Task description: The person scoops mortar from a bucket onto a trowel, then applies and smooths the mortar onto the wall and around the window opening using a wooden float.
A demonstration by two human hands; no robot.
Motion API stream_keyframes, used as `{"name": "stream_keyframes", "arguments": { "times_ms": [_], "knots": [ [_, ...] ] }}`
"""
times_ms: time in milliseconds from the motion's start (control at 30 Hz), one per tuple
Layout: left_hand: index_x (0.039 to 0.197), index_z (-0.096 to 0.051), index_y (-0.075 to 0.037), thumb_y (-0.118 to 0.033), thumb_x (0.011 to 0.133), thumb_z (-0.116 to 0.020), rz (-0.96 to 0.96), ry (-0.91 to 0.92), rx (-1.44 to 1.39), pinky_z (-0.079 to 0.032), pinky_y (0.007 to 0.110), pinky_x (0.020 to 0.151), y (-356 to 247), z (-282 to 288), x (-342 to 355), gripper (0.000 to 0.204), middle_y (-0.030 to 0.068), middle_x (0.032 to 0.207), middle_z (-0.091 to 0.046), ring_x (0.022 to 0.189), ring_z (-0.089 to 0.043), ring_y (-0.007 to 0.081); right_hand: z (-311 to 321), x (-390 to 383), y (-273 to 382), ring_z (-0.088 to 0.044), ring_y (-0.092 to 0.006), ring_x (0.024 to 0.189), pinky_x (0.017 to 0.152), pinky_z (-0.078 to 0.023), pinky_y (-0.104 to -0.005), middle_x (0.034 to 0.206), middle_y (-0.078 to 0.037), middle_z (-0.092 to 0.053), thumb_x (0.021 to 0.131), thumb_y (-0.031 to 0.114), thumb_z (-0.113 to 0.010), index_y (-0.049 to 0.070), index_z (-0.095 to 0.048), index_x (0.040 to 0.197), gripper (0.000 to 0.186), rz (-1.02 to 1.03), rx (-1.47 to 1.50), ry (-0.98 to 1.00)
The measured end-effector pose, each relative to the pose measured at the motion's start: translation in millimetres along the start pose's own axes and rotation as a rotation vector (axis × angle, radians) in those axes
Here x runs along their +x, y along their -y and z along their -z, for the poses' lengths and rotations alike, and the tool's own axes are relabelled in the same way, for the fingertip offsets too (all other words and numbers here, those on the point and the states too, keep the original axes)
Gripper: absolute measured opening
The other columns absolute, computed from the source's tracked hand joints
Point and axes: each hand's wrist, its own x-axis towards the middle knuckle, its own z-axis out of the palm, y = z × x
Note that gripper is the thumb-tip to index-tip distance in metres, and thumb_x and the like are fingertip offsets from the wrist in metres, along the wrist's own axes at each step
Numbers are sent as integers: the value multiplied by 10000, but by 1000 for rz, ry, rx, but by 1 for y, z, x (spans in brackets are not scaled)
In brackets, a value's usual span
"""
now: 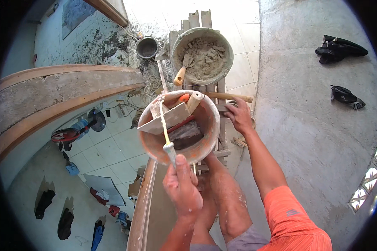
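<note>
My left hand (183, 188) is closed round the grip of the wire handle of a mortar-stained bucket (215, 129), which hangs over the planks in front of my legs. Inside it are a flat grey float (165, 120) with a wooden handle (195, 101), an orange-handled tool (183, 98) and a dark greyish block (186, 134). To the right of the rim, my right hand (240, 117) has its fingers curled at a small round-edged thing on the planks; what they hold is partly hidden. Just beyond those fingers a wooden tool handle (234, 97) lies crosswise.
Ahead, a larger bucket of grey mortar (205, 56) stands on wooden planks (206, 19), a tool's wooden handle (179, 76) at its rim. A small black bucket (147, 47) sits left of it. A rough wall (297, 104) rises at right; a wood-edged wall opening (71, 90) lies left.
</note>
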Motion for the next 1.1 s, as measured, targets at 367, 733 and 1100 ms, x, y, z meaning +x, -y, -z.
{"name": "stream_keyframes", "arguments": {
  "times_ms": [367, 733, 1100],
  "knots": [
    [664, -373, -171, -369, 1065, -540, 134, 165, -61, -213, 269, 496, 55, -39, 11, 478, -80, 589, -281, 525, -272, 51, 32, -112, 16, -605, -166, 1009, 873, -500, -333, 1071, -66, -641, 1012, 358, -645, 1, -563, 1267, 446, -881, 986, -523],
    [700, -435, -136, -336, 1091, -483, 86, 192, -43, -419, 298, 663, 78, -22, 10, 442, -23, 625, -405, 627, -460, 112, 102, -81, 83, -647, -159, 1086, 880, -541, -358, 1264, -1, -668, 1055, 310, -532, 161, -566, 1376, 355, -832, 1749, -332],
    [855, -560, -51, -426, 1069, -483, 80, -54, 512, -485, 344, 834, 143, 94, 54, 439, 60, 782, -627, 788, -621, 165, 105, -98, 102, -652, -210, 978, 812, -539, -445, 1172, -14, -690, 1038, 407, -458, 162, -620, 1280, 380, -793, 2081, -161]
  ]
}}
